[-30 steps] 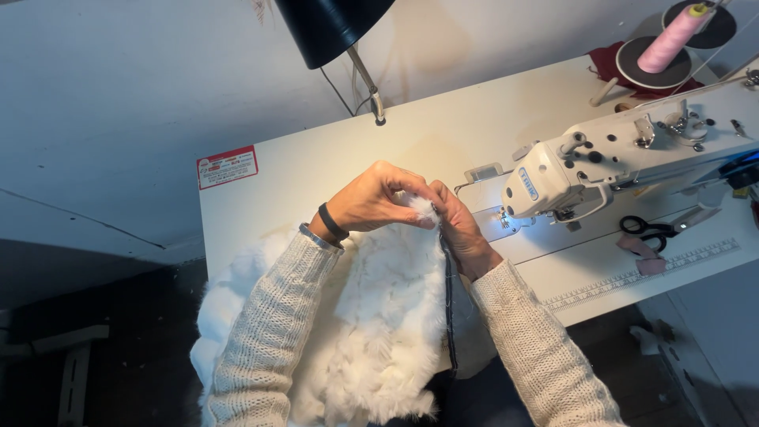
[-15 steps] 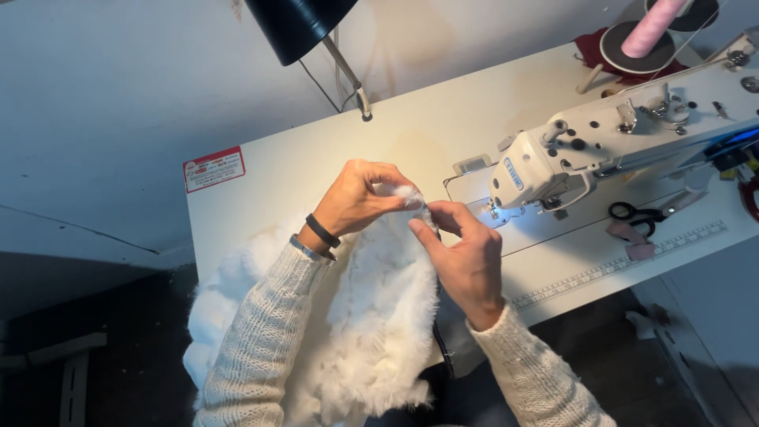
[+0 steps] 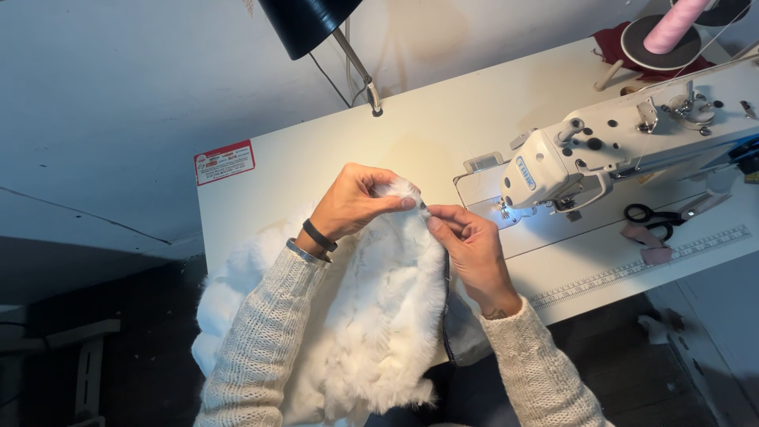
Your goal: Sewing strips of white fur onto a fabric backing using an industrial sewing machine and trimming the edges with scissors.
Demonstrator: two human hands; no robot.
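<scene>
Left hand (image 3: pixel 352 202) pinching the top edge of the white fur (image 3: pixel 379 316), fingers (image 3: pixel 399 203) pressed together on it. Right hand (image 3: pixel 474 249) just beside, fingertips clamped on the same edge, nearly touching the left. Fur draped over the near edge of the table (image 3: pixel 411 134) and hanging down. Sewing machine (image 3: pixel 624 142) to the right, near; scissors (image 3: pixel 652 215) beyond it; pink spool (image 3: pixel 672 24) at the far corner.

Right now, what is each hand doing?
Left hand: closed, pinching the top edge of the white fur.
Right hand: closed, pinching the same edge.
</scene>
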